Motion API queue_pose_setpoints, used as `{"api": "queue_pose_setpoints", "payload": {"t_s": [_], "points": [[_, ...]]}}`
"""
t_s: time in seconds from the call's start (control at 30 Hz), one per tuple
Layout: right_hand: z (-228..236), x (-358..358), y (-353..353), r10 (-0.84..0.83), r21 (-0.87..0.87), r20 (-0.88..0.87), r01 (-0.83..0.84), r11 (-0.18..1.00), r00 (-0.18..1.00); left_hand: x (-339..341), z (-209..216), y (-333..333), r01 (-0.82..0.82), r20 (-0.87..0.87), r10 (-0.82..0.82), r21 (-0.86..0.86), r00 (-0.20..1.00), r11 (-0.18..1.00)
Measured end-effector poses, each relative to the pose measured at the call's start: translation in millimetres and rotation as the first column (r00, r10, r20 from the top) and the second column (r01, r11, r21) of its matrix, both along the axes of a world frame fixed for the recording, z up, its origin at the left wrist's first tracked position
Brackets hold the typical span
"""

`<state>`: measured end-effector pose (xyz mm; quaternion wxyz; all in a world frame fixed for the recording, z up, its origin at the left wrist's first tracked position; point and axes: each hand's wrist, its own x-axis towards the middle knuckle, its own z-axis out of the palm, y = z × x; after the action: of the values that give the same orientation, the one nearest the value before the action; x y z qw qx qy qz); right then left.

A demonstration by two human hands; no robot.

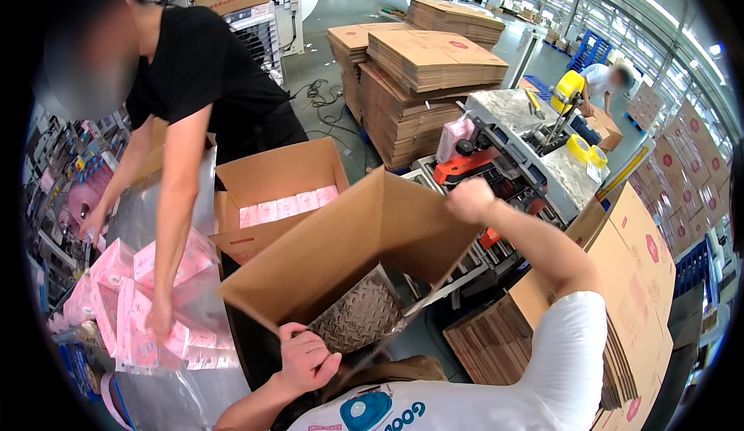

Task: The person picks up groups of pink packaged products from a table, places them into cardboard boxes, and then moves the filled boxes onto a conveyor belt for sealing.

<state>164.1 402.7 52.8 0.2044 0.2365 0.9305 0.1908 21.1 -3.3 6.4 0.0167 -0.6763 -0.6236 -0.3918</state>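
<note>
An unfolded cardboard carton (318, 249) stands upright in front of me, and the floor shows through it. My left hand (304, 360) has its fingers curled over the near left edge of the carton. At the far right corner, my right hand (471, 201) is closed on the carton's upper edge. Beyond it is another open carton (280, 169) with a row of pink packs (288, 206) inside. A diamond-plate metal step (360, 315) is visible through the carton I hold.
At left a co-worker in black reaches over pink tissue-like packs (136, 307) on a metal table (182, 384). Flat carton stacks (434, 63) stand ahead; more flattened cartons (496, 338) lean at my right. A tape-sealing machine (511, 171) with rollers is ahead right. Cables (322, 101) lie on the floor.
</note>
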Motion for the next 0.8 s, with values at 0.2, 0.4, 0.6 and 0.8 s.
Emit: {"api": "queue_pose_setpoints", "payload": {"t_s": [0.2,0.4,0.6,0.8], "points": [[-91.8,24.8,-106.7,-0.012,-0.608,0.151,0.102,0.787,0.988,9.2,-118.2,53.0,0.391,-0.073,-0.46,-0.42,0.885,0.819],[-50.4,49.9,-115.9,0.448,-0.946,0.322,0.302,0.118,0.834,-14.9,-169.5,48.8,0.222,0.025,-0.23,-0.393,0.973,0.893],[-85.3,13.5,-93.1,0.281,-0.393,-0.541,-0.533,0.749,0.793,-136.0,-39.3,129.6,-0.68,-0.424,0.708,0.248,0.564,0.69],[-186.6,18.5,-65.5,-0.598,-0.645,-0.761,-0.196,0.739,0.251,-53.2,-75.3,73.0,-0.529,-0.315,0.426,-0.548,0.848,0.648]]}}
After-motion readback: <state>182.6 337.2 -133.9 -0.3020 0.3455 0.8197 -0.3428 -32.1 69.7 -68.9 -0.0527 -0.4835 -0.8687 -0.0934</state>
